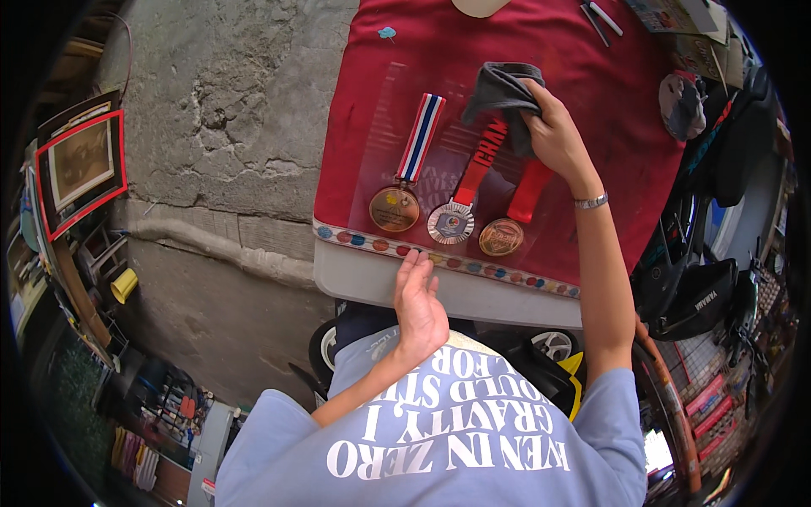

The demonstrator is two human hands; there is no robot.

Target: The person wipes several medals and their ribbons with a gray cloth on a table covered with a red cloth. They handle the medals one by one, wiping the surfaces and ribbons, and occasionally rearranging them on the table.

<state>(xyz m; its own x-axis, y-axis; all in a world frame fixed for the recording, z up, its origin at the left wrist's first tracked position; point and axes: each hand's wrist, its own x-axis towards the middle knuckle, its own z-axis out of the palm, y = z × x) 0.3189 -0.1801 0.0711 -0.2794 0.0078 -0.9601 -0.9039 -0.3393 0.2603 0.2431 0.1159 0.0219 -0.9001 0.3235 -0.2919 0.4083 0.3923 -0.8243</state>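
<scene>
A: Hands?
B: Right hand (553, 127) gripping a grey cloth (503, 87) over the upper red ribbons (479, 169). Left hand (420, 304) open, nothing in it, fingertips near the dotted trim (473, 264).
A: Medals?
B: Three, side by side towards the table's (372, 275) near edge: gold-toned (394, 209), silver (450, 223), bronze-toned (502, 237).
A: Step?
B: Wiping, I'd judge; whether cloth presses ribbon, can't tell. Next move calls for a light touch, ribbons undragged.
</scene>
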